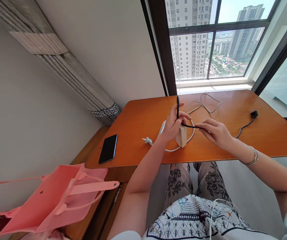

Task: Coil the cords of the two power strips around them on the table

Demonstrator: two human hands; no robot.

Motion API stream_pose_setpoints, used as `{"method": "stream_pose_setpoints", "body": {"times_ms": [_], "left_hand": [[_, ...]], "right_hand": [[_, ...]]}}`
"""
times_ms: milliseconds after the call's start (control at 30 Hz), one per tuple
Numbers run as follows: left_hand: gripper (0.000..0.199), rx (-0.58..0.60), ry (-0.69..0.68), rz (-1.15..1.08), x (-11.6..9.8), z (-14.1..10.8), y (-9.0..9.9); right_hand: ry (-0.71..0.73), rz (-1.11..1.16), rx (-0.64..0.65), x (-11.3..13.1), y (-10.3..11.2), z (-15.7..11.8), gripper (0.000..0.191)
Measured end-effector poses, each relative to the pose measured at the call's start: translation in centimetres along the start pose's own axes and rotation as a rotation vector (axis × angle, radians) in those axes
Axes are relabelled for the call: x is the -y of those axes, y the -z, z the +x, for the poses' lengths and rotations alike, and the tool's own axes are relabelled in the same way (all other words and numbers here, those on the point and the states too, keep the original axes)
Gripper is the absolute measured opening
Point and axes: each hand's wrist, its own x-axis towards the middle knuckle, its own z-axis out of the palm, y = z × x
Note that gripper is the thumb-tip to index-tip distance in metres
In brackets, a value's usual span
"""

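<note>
A black cable (189,126) runs between my two hands above the wooden table. My left hand (174,122) is closed on it, and a loop of the cable stands up past the fingers. With thumb and fingertips, my right hand (214,132) pinches the same cable further right. Just under my left hand is a pale block-like object (181,136), partly hidden by the hand. A white cable (192,133) passes around it, and a white plug (147,141) lies to its left. A black plug (254,114) with a dark cord rests at the right.
The orange-brown table (133,123) holds a black phone (108,149) near its left edge. More white cable loops toward the window (215,43) at the back. A pink bag (58,200) stands at the lower left, beside a curtain (78,76) and wall.
</note>
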Motion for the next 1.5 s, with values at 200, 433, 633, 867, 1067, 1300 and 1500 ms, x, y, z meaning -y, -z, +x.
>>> {"method": "stream_pose_setpoints", "body": {"times_ms": [200,433,633,867,1067,1300,1500], "left_hand": [[0.066,0.129,0.155,-0.211,-1.4,0.1,-0.4],[0.053,0.105,0.24,-0.268,-2.4,0.3,-0.1],[0.053,0.095,0.295,-0.202,-3.1,0.9,0.5],[0.036,0.158,0.461,-0.172,-5.4,1.4,0.8],[0.017,0.068,0.456,-0.328,-5.2,1.3,-0.5],[0.018,-0.153,0.437,-0.389,-4.6,1.5,-0.3],[0.028,-0.122,0.495,-0.462,-4.5,1.8,0.1]], "right_hand": [[0.028,-0.136,-0.126,1.6,0.9,3.6,0.03],[-0.02,-0.048,-0.079,0.5,0.7,6.9,0.035],[-0.053,-0.151,0.001,-0.1,0.8,7.2,0.034],[-0.033,-0.021,0.042,-0.2,1.6,7.8,0.034],[-0.077,0.385,0.016,-0.6,0.7,7.6,0.032],[-0.276,0.563,0.034,-3.1,0.2,4.9,0.053],[-0.174,0.24,-0.24,-2.6,0.9,4.7,0.031]]}}
